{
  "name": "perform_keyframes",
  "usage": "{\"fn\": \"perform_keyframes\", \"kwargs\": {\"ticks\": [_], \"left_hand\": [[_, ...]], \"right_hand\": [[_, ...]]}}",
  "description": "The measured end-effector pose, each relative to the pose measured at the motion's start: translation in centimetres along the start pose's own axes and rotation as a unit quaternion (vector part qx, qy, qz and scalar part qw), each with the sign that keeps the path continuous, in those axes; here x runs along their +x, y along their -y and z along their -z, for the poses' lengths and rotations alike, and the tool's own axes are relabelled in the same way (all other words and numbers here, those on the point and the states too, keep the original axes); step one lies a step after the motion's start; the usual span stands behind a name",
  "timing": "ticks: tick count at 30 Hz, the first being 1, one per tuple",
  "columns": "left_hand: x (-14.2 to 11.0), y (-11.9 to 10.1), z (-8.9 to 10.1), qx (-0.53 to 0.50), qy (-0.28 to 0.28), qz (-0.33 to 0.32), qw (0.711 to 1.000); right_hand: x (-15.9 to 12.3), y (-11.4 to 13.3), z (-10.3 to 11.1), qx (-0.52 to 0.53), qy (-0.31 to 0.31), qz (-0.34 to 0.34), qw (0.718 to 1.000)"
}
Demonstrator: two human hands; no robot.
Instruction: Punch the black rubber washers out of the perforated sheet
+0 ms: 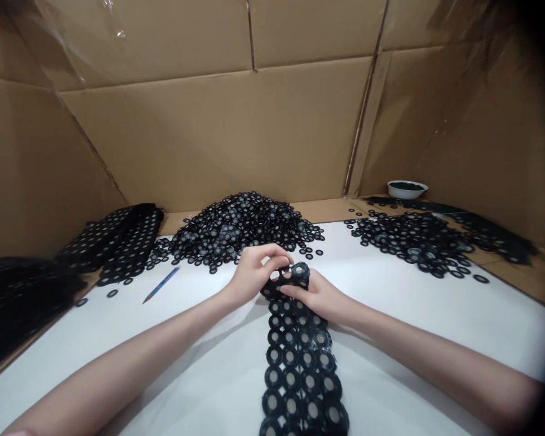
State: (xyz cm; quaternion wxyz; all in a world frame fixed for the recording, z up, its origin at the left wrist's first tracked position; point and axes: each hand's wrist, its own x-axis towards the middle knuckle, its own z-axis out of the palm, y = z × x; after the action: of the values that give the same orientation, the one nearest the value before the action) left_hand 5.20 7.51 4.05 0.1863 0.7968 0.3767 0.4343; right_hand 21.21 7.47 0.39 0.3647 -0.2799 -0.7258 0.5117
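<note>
A long black strip of joined mesh rings (300, 369) runs down the white table (413, 315) toward me. Both hands grip its far end. My left hand (257, 269) pinches the top of the strip from the left, fingers curled over the rings. My right hand (318, 293) holds the same end from the right, with the thumb pressed on it. Just behind the hands lies a big heap of loose black rings (240, 227).
A second spread of black rings (413, 236) lies at the right, with a white bowl (407, 189) behind it. Folded black strips (122, 236) sit at the left beside a blue pencil (160, 284). Cardboard walls (236, 133) close in the table.
</note>
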Motion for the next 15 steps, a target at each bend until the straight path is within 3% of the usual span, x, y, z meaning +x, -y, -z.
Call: {"fn": "perform_keyframes", "kwargs": {"ticks": [4,10,15], "left_hand": [[1.0,0.8,-0.6,-0.046,-0.057,0.031,0.997],[2.4,0.8,-0.1,-0.045,-0.127,0.012,0.991],[1.8,-0.9,-0.1,0.011,-0.111,-0.050,0.992]], "right_hand": [[0.2,0.0,0.2,0.006,-0.021,-0.010,1.000],[-0.2,0.0,0.2,0.032,-0.011,-0.024,0.999],[-0.1,0.1,0.5,0.058,0.000,-0.017,0.998]]}}
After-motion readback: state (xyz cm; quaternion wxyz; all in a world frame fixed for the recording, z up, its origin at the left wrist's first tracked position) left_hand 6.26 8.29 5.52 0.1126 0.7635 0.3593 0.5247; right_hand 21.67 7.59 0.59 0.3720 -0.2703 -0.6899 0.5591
